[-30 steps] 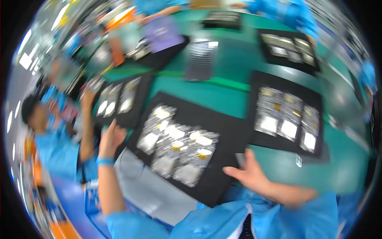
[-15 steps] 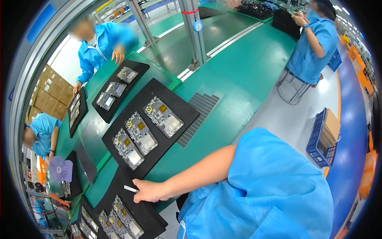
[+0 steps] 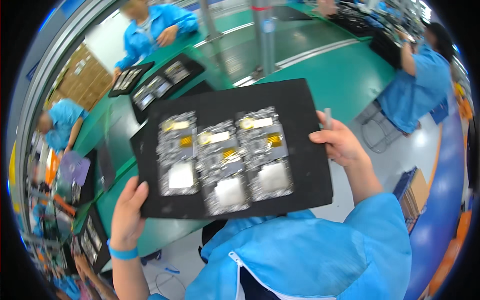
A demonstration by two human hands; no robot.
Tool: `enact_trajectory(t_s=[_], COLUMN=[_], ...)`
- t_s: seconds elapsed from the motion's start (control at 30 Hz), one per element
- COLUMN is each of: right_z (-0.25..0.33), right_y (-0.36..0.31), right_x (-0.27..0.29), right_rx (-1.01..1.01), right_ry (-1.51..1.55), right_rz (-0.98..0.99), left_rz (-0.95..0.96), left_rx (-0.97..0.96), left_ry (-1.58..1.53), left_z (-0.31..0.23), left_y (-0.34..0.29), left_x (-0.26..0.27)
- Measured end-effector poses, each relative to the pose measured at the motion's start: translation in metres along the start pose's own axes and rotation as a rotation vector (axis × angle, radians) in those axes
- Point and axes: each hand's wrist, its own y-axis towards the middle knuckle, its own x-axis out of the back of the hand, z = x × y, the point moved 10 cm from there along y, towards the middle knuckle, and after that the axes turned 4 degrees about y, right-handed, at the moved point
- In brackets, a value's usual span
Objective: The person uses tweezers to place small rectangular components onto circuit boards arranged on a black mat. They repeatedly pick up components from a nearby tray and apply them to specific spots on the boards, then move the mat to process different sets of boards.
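Note:
A black foam tray (image 3: 307, 175) is lifted over the workbench, tilted toward me. On it lie three circuit boards side by side: the left board (image 3: 176, 145), the middle board (image 3: 220, 159) and the right board (image 3: 262, 150). Each has a pale square block, a brown-gold patch and a round yellow piece. My left hand (image 3: 129, 212) is closed on the tray's lower left edge, thumb on top. At the right edge my right hand (image 3: 342, 145) grips the tray, with a thin whitish stick (image 3: 328, 118) also in its fingers. The fingers under the tray are hidden.
A green workbench (image 3: 345, 70) runs beyond the tray. Farther trays with boards include a black tray (image 3: 187, 65) near a co-worker in blue. A purple fan (image 3: 75, 167) stands at left. At right are a seated co-worker (image 3: 420, 95) and a blue crate (image 3: 412, 200).
A black tray with three boards is now held up in both hands. My left hand has come into view; my right hand has moved from the lower-left tray, still with the stick. The view has shifted.

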Motion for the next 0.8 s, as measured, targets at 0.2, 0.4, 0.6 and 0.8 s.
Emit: enact_trajectory(t_s=[0.2,0.4,0.6,0.8], right_z=[0.058,0.071,0.165,0.258], right_y=[-0.091,-0.128,-0.065,0.066], right_x=[0.163,0.281,0.364,0.341], right_rx=[0.236,0.334,0.206,0.234], right_ry=[-0.035,-0.023,-0.766,-1.853], right_rz=[-0.404,-0.713,-0.813,-0.934], left_rz=[0.483,0.633,0.676,0.595], left_rx=[0.084,0.170,0.245,0.050], left_ry=[-0.160,-0.274,-0.205,-0.330], left_z=[0.037,0.066,0.083,0.098], left_y=[0.121,0.166,0.153,0.195], left_x=[-0.197,-0.335,-0.385,-0.429])
